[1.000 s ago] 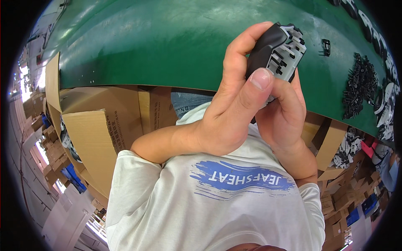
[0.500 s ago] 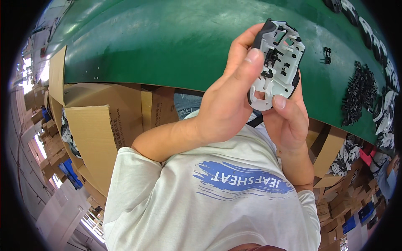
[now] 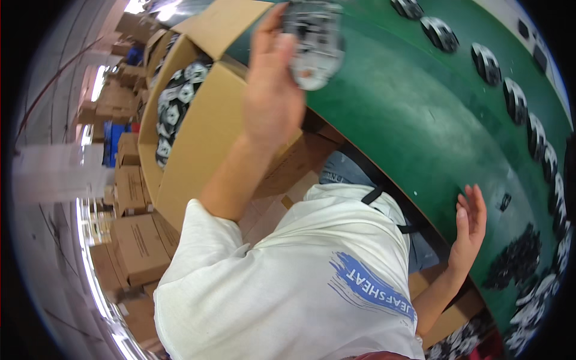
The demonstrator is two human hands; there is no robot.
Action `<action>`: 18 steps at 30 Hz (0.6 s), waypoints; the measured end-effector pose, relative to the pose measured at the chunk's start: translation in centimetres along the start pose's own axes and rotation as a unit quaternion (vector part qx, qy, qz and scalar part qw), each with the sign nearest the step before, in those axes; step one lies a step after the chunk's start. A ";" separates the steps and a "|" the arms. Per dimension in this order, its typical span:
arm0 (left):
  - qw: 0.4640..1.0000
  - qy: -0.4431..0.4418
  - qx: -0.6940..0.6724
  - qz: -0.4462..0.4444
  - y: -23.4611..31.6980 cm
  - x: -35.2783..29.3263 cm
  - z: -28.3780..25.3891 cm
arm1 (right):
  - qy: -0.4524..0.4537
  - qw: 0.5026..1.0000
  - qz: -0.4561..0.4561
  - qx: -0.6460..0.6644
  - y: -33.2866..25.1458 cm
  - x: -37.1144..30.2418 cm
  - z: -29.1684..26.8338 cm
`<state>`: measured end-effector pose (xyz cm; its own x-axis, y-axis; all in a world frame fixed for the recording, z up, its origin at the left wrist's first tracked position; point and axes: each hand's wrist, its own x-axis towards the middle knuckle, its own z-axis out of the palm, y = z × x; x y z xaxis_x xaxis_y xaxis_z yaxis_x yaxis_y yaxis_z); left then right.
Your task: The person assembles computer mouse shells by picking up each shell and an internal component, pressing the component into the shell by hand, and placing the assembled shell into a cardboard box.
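Observation:
My left hand is raised at the top of the view, closed around a black-and-white plastic housing shell. The shell is smeared by motion, and part of its upper edge is cut off by the frame. Lower right, my right hand is apart from the shell, with fingers stretched out and nothing in them. Near its fingertips a small black plastic part lies on the green table. Beyond that is a heap of small black parts.
A row of black-and-white shells curves along the table's far right side, ending in a pile. At the left, an open cardboard box holds more shells. Stacked cartons stand behind it.
Both hands held the shell before. My right hand has let go and opened, while my left hand carries the shell to the left, towards the open box. The view has turned left.

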<state>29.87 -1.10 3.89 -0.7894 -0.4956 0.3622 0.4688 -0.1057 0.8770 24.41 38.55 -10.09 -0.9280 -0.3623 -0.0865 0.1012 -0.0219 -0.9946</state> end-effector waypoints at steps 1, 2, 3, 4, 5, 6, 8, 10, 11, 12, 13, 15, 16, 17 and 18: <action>0.998 0.021 0.035 0.039 2.3 0.5 -1.9 | -0.006 1.000 0.013 -0.004 0.7 0.4 -0.8; 0.988 0.059 0.123 0.065 4.5 0.4 -4.0 | -0.011 0.999 0.030 -0.010 1.2 0.5 -1.2; 0.976 0.085 0.177 0.096 6.5 0.3 -6.5 | -0.025 0.999 0.020 -0.006 1.1 0.7 -1.5; 0.961 0.100 0.240 0.098 8.0 0.4 -8.5 | -0.040 0.999 0.033 -0.016 0.9 0.6 -2.0; 0.932 0.153 0.315 0.097 9.3 0.4 -11.1 | -0.057 0.997 0.045 -0.026 0.7 0.7 -2.4; 0.891 0.207 0.391 0.101 10.9 0.3 -14.4 | -0.074 0.996 0.051 -0.026 0.9 1.3 -2.6; 0.824 0.249 0.501 0.090 13.4 -0.2 -21.7 | -0.085 0.994 0.063 -0.027 0.4 2.5 -2.6; 0.761 0.257 0.595 0.019 14.9 -0.9 -25.5 | -0.088 0.992 0.085 -0.031 -0.2 3.3 -2.6; 0.687 0.260 0.676 -0.053 15.4 -1.2 -27.4 | -0.071 0.993 0.086 -0.043 -0.3 3.9 -2.6; 0.691 0.213 0.685 -0.088 15.5 -1.9 -29.4 | -0.050 0.993 0.090 -0.057 -0.5 4.3 -2.8; 0.697 0.158 0.689 -0.122 15.5 -1.8 -30.7 | -0.036 0.993 0.096 -0.057 -0.3 4.9 -2.7; 0.724 0.185 0.651 -0.129 13.9 -2.3 -30.9 | 0.084 0.947 -0.132 -0.281 0.9 6.8 -2.6; 0.686 0.206 0.690 -0.110 13.4 -2.3 -30.0 | 0.101 0.934 -0.167 -0.299 1.0 7.5 -2.8; 0.585 0.184 0.789 -0.035 11.7 -1.5 -26.1 | 0.124 0.916 -0.198 -0.326 1.0 7.5 -2.6; 0.539 0.164 0.825 0.046 11.9 -1.5 -23.9 | 0.124 0.915 -0.206 -0.324 1.3 7.6 -2.5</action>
<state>46.05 -22.24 6.22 -0.5535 -0.5869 0.5909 -0.7040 0.7088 0.0445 16.59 38.11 -12.19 -0.9010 -0.2228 0.3723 -0.4338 0.4771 -0.7643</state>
